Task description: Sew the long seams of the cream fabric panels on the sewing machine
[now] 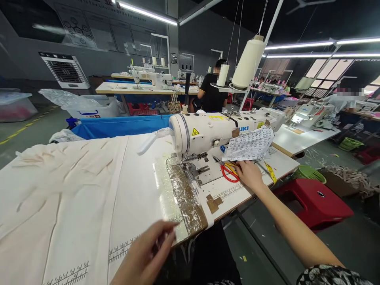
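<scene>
My left hand (148, 249), blurred, is over the front edge of the white table, with its fingers curled and what they hold, if anything, unclear. Under the arm of the white sewing machine (204, 132), my right hand (248, 174) reaches to the red-handled scissors (230, 174) and a yellow-handled tool (230, 165). Its fingertips are partly hidden beneath a handwritten paper (249, 144) on the machine. Pale fabric (59, 178) spreads over the left of the table. Clear film covers a brown strip (190, 202) before the needle area.
A yellow tape measure (270, 172) hangs at the table's right edge. Beside it stand a red stool (317, 202) and a green basket (310, 173). Thread cones (248, 61) rise behind the machine. A person in black (212, 91) sits beyond.
</scene>
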Motion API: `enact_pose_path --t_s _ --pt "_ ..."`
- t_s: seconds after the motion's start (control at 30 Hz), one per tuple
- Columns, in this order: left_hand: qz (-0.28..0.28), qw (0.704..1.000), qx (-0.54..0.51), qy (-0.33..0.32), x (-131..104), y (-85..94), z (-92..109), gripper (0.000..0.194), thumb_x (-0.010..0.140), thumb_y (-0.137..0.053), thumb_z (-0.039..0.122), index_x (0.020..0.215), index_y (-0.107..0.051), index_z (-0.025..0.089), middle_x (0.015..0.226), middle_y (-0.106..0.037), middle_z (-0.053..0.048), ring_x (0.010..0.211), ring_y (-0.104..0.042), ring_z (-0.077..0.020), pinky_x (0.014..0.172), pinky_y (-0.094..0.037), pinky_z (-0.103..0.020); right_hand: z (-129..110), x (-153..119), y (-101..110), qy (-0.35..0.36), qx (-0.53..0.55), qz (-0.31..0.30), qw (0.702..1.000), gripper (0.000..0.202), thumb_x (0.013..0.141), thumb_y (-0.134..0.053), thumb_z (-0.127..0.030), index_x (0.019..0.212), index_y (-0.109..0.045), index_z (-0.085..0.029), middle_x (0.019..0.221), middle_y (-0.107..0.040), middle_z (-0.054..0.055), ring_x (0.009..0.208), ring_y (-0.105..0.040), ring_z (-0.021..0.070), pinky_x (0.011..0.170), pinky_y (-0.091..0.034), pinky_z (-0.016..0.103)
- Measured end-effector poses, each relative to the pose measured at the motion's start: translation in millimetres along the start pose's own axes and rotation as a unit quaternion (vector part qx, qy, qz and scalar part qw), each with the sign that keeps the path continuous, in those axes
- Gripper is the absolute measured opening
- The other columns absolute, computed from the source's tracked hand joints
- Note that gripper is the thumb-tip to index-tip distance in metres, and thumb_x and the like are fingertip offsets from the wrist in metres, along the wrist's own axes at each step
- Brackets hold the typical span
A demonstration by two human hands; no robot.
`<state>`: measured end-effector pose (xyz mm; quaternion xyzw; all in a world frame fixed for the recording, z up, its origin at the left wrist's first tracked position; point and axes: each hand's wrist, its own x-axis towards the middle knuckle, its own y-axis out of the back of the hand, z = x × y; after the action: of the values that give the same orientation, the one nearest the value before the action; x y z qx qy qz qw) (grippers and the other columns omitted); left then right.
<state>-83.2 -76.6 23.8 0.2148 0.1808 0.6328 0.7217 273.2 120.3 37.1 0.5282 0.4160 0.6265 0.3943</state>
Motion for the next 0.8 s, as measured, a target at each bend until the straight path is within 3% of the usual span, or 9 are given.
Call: enact_pose_path --t_s 0.13,0.27,0.37,0.47,0.53,0.67,0.8 --pt "0.01 0.992 0.129 0.011 93 -8.4 25 0.04 0.093 -0.038 0.045 0.116 -0.059 0.02 0.083 -0.066 -0.004 0.068 -0.062 -0.0205 0.066 -0.048 -0.033 3 4 -7 -0.023 0.005 0.017 1.0 0.024 0.099 -0.053 -0.029 0.106 -0.066 -0.01 0.094 -0.07 0.011 0.085 -0.064 0.0242 0.074 -0.046 0.035" --pt "0.03 0.967 0.249 0.046 144 -19.3 37 0.03 0.093 -0.044 0.038 0.112 -0.058 0.02 0.093 -0.067 -0.006 0.08 -0.065 -0.0236 0.062 -0.043 -0.031 8 4 -17 -0.021 0.045 0.043 0.998 0.029 0.1 -0.045 -0.028 0.109 -0.067 -0.012 0.095 -0.072 0.014 0.084 -0.065 0.0279 0.069 -0.046 0.035" --pt "0.036 0.962 0.267 0.042 159 -27.3 36 0.019 0.092 -0.045 0.033 0.097 -0.059 0.021 0.103 -0.066 -0.008 0.084 -0.064 -0.024 0.061 -0.041 -0.031 11 3 -23 -0.016 0.073 0.064 0.995 0.033 0.099 -0.041 -0.027 0.109 -0.069 -0.015 0.096 -0.073 0.014 0.088 -0.065 0.0317 0.069 -0.045 0.036" --pt "0.036 0.963 0.265 0.032 161 -23.7 27 0.02 0.094 -0.041 0.031 0.086 -0.056 0.021 0.106 -0.065 -0.007 0.086 -0.064 -0.0215 0.063 -0.044 -0.029 14 2 -27 -0.011 0.096 0.079 0.992 0.034 0.098 -0.038 -0.028 0.106 -0.069 -0.016 0.095 -0.073 0.014 0.088 -0.065 0.0325 0.069 -0.045 0.036" --pt "0.039 0.964 0.258 0.043 157 -10.6 17 0.022 0.094 -0.04 0.033 0.084 -0.054 0.021 0.101 -0.066 -0.006 0.083 -0.064 -0.0198 0.064 -0.046 -0.028 15 2 -29 -0.011 0.107 0.087 0.99 0.034 0.097 -0.038 -0.028 0.105 -0.069 -0.014 0.093 -0.073 0.015 0.086 -0.065 0.0326 0.068 -0.045 0.036" --pt "0.073 0.957 0.261 0.105 149 32.4 -7 0.022 0.091 -0.041 0.035 0.081 -0.054 0.021 0.088 -0.067 -0.005 0.076 -0.063 -0.0211 0.062 -0.046 -0.03 16 -1 -34 -0.014 0.114 0.1 0.988 0.033 0.095 -0.04 -0.03 0.099 -0.069 -0.014 0.088 -0.072 0.017 0.082 -0.065 0.0343 0.069 -0.043 0.039" --pt "0.123 0.943 0.274 0.141 162 62.1 -24 0.017 0.087 -0.044 0.03 0.078 -0.054 0.021 0.091 -0.068 -0.006 0.083 -0.063 -0.0236 0.065 -0.044 -0.03 18 -2 -33 -0.017 0.118 0.131 0.984 0.036 0.095 -0.038 -0.035 0.094 -0.068 -0.015 0.082 -0.071 0.017 0.079 -0.064 0.0363 0.068 -0.043 0.042"
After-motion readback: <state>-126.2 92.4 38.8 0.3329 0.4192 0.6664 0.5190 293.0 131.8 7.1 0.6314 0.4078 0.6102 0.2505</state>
